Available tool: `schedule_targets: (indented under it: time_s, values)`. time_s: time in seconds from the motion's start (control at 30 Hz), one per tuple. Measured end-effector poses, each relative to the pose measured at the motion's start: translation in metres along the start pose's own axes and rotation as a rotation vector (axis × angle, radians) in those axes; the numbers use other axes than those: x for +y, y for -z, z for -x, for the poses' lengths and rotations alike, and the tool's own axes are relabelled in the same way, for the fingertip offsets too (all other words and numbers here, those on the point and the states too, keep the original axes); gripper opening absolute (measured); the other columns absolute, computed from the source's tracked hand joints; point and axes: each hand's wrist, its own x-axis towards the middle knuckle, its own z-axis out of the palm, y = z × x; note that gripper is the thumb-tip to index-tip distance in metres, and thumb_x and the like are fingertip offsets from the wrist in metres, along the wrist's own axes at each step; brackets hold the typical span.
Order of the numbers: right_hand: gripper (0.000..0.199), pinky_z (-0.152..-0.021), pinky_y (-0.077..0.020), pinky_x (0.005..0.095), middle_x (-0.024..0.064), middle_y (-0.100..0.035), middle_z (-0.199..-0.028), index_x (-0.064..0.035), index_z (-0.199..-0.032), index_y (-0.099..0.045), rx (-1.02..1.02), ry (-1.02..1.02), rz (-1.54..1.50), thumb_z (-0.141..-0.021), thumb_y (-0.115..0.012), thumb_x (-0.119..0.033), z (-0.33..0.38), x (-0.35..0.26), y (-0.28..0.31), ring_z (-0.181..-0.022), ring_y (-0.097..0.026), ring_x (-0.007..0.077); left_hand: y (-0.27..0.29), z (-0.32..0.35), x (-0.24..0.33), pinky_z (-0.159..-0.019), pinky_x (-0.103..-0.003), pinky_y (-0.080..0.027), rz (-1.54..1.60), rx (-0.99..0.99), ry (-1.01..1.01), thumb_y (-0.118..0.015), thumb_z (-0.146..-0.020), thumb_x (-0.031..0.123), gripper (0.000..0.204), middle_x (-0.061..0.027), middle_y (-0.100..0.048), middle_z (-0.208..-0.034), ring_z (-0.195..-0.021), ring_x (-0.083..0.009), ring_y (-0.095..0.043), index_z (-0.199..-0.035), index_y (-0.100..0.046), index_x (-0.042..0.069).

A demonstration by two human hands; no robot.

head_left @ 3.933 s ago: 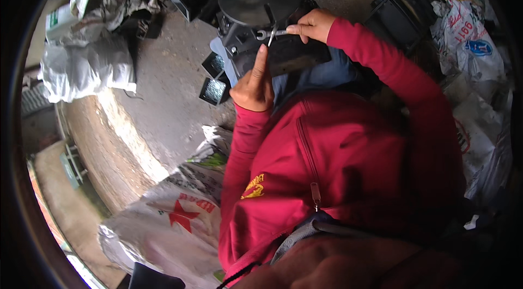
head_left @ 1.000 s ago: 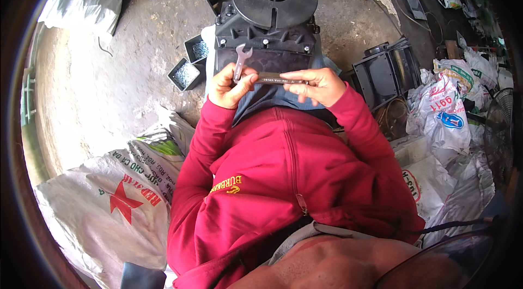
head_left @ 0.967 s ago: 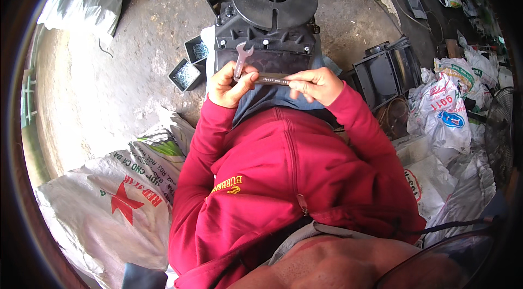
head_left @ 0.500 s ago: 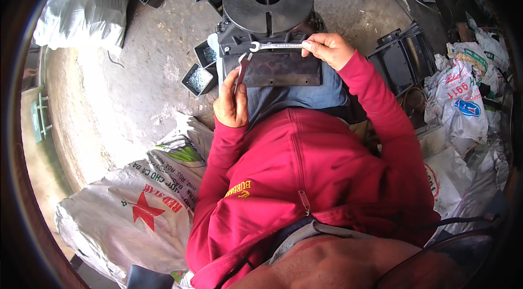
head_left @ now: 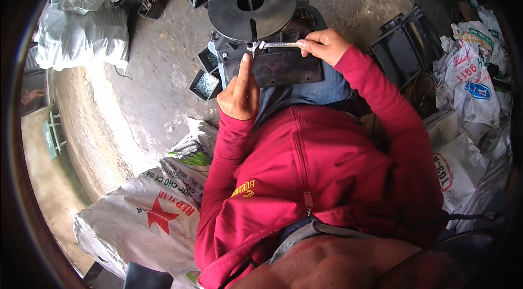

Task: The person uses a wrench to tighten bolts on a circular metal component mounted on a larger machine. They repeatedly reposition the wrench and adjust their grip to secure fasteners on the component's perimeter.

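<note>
A black metal fixture with a round slotted disc [head_left: 272, 16] sits in front of me, its rectangular base plate [head_left: 291, 71] near my jeans. My right hand [head_left: 326, 47] is closed on one end of a silver open-end wrench [head_left: 282, 45], held level beneath the disc's near rim. The wrench's far jaw is at the disc's near side, beside the slot. My left hand [head_left: 239, 92] is closed around a second wrench [head_left: 256, 52], its index finger stretched up along it. Most of this second wrench hides behind the fingers. The two wrench heads meet or overlap; what they grip is too small to tell.
Two small black bins [head_left: 205, 85] with small metal parts stand left of the fixture. A black metal frame [head_left: 406, 43] lies on the right. White sacks [head_left: 144, 212] lie at lower left and along the right side. Plastic-wrapped bundles [head_left: 81, 38] are at upper left.
The disc has shifted left and tilted. My left hand has moved up and its index finger has straightened. The wrench heads, apart before, now come together under the disc's near edge.
</note>
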Motion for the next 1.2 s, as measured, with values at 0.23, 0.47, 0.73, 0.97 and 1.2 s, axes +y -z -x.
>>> schedule_targets:
  time_s: [0.23, 0.47, 0.73, 0.97, 1.2]
  values:
    - [0.033, -0.055, -0.0392, 0.0269, 0.0005, -0.060, -0.062, -0.0069, -0.077, -0.071, 0.036, 0.088, -0.028, -0.090, -0.062, -0.036, -0.006, 0.018, -0.008, -0.057, -0.049, 0.0085, -0.030, 0.012, -0.019, -0.043, -0.034, -0.038, -0.019, -0.021, -0.012, -0.061, -0.078, -0.005, 0.059, -0.0077, -0.045, -0.056, -0.041, -0.0216, -0.044, -0.133, -0.053, 0.012]
    - [0.035, -0.055, -0.0383, 0.0273, -0.0006, -0.057, -0.059, -0.0072, -0.074, -0.070, 0.042, 0.119, -0.063, -0.090, -0.062, -0.037, -0.007, 0.025, -0.006, -0.056, -0.048, 0.0083, 0.027, -0.011, 0.023, -0.043, -0.034, -0.035, 0.178, 0.065, -0.168, -0.055, -0.068, -0.008, 0.055, -0.0096, -0.042, -0.056, -0.043, -0.0240, -0.043, -0.122, -0.057, -0.001]
    - [0.035, -0.062, -0.0443, 0.0281, 0.0019, -0.063, -0.065, -0.0069, -0.074, -0.070, 0.031, 0.179, -0.001, -0.089, -0.062, -0.037, -0.012, 0.017, -0.004, -0.062, -0.055, 0.0110, -0.030, 0.016, -0.021, -0.049, -0.028, -0.045, 0.017, -0.118, 0.057, -0.056, -0.086, -0.003, 0.048, -0.0154, -0.065, -0.077, -0.050, -0.0172, -0.057, -0.133, -0.053, 0.009]
    - [0.037, -0.061, -0.0439, 0.0295, 0.0013, -0.062, -0.064, -0.0083, -0.075, -0.070, 0.049, 0.139, 0.016, -0.089, -0.061, -0.041, -0.010, 0.021, -0.003, -0.061, -0.055, 0.0131, 0.023, 0.007, 0.004, -0.045, -0.034, -0.040, 0.207, 0.122, -0.203, -0.051, -0.077, -0.006, 0.043, -0.0174, -0.056, -0.062, -0.044, -0.0274, -0.049, -0.120, -0.053, -0.013]
    - [0.038, -0.058, -0.0435, 0.0309, 0.0017, -0.062, -0.065, -0.0090, -0.075, -0.071, 0.035, 0.108, 0.042, -0.089, -0.061, -0.042, -0.012, 0.018, -0.001, -0.057, -0.054, 0.0139, 0.000, 0.009, 0.007, -0.044, -0.035, -0.038, 0.026, -0.062, -0.016, -0.059, -0.079, -0.007, 0.058, -0.0140, -0.055, -0.062, -0.043, -0.0225, -0.049, -0.135, -0.049, 0.005]
